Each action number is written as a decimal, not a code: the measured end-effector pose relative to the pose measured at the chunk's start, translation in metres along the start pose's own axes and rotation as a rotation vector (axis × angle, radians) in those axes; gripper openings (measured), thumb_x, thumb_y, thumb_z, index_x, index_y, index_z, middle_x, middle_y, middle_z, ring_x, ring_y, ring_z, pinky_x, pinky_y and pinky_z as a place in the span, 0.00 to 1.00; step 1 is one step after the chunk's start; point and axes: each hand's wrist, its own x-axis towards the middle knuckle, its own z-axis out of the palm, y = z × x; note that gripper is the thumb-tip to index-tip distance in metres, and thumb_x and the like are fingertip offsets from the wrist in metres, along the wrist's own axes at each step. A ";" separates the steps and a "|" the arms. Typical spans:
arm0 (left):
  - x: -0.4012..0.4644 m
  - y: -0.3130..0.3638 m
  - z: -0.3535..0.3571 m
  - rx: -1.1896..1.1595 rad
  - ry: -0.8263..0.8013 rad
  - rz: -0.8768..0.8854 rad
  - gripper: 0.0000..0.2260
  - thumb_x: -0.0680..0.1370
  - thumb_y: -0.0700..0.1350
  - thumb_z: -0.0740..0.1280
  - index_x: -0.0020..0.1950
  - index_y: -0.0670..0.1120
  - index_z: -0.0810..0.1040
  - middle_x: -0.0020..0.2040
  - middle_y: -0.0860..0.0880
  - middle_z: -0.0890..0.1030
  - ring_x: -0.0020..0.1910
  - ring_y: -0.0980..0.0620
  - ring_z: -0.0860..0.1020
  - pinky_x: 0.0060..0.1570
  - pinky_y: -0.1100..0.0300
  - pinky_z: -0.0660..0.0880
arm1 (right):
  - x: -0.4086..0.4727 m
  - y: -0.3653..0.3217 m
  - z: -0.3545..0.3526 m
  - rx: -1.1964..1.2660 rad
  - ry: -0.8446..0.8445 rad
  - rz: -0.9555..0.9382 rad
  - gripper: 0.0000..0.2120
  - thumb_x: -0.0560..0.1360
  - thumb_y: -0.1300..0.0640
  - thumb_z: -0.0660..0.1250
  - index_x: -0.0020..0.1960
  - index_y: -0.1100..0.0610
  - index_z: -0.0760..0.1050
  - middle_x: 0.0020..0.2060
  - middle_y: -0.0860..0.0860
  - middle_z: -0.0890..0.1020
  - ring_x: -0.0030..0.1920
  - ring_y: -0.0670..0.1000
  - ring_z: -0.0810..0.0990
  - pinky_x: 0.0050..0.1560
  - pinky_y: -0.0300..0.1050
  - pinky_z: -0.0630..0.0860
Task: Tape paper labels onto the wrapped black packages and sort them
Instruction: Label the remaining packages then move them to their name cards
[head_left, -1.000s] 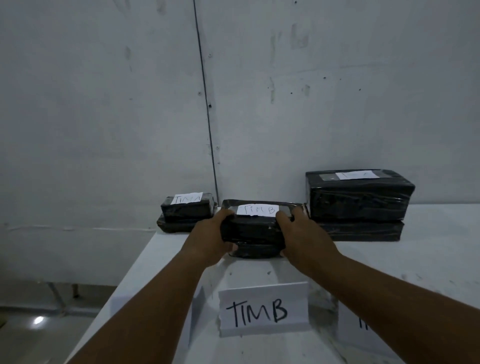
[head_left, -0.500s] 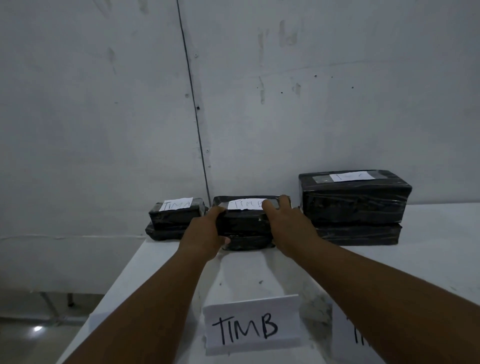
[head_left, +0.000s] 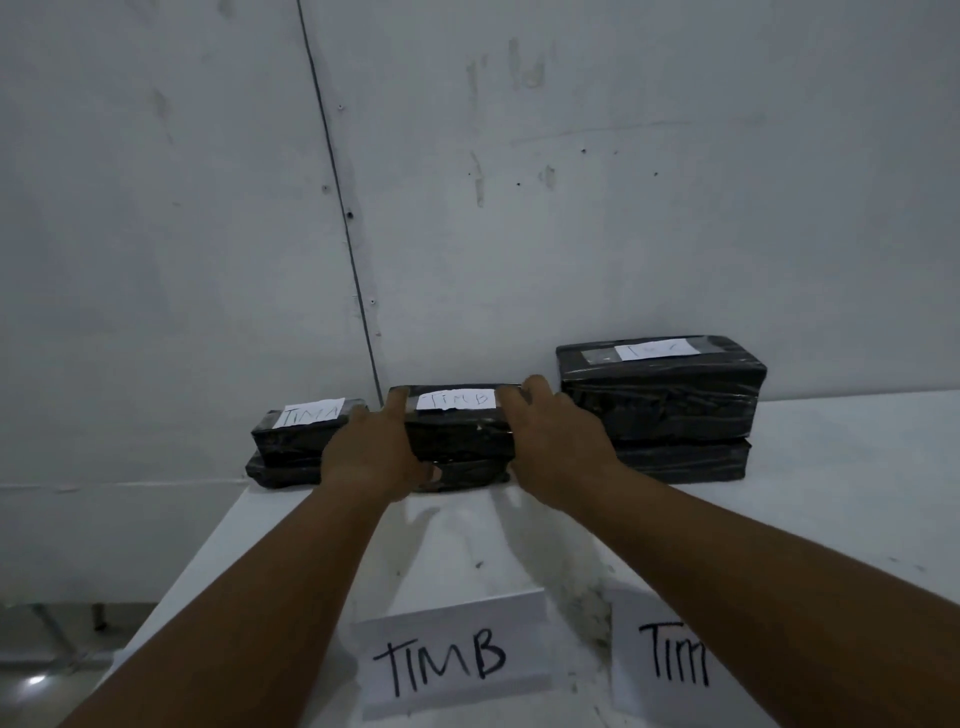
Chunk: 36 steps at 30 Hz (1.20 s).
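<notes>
At the centre of the frame, against the wall, the black wrapped package (head_left: 457, 439) carries a taped paper label (head_left: 456, 399) reading TIMB on its top face. It sits on a lower black package (head_left: 467, 475), so the pair forms the middle stack. The left hand (head_left: 371, 457) grips its left end, fingers on top and thumb curled at the front lower edge; the right hand (head_left: 556, 441) clasps the right end likewise. Holding both ends probably lets the person square the package over the one beneath.

In line below it, at the lower centre, a TIMB sign (head_left: 449, 654) lies on the white desk (head_left: 841, 493), apparently marking this stack's sorting lane. Left of centre stands a smaller stack (head_left: 291, 447) with its own label (head_left: 310, 412). To the right a taller stack (head_left: 662, 405) sits above another sign (head_left: 660, 660), half hidden by the forearm.
</notes>
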 end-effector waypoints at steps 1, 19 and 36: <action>-0.003 0.006 -0.005 -0.007 0.023 -0.003 0.45 0.66 0.61 0.79 0.77 0.55 0.59 0.67 0.40 0.71 0.65 0.38 0.75 0.59 0.46 0.76 | -0.006 0.005 -0.009 0.018 0.049 -0.017 0.30 0.71 0.55 0.74 0.70 0.53 0.66 0.61 0.54 0.71 0.54 0.58 0.77 0.47 0.54 0.81; -0.025 0.089 0.003 0.140 0.300 0.228 0.34 0.71 0.60 0.75 0.73 0.55 0.68 0.65 0.47 0.75 0.64 0.43 0.71 0.62 0.47 0.70 | -0.067 0.135 -0.025 -0.037 0.254 0.281 0.45 0.61 0.46 0.83 0.74 0.52 0.69 0.71 0.63 0.67 0.68 0.66 0.65 0.58 0.65 0.74; -0.003 0.176 0.064 0.251 0.316 0.388 0.52 0.67 0.57 0.79 0.81 0.53 0.49 0.76 0.40 0.62 0.70 0.40 0.69 0.69 0.42 0.66 | -0.058 0.186 0.007 0.178 0.196 0.329 0.62 0.65 0.63 0.82 0.82 0.44 0.43 0.80 0.61 0.37 0.61 0.64 0.76 0.55 0.59 0.80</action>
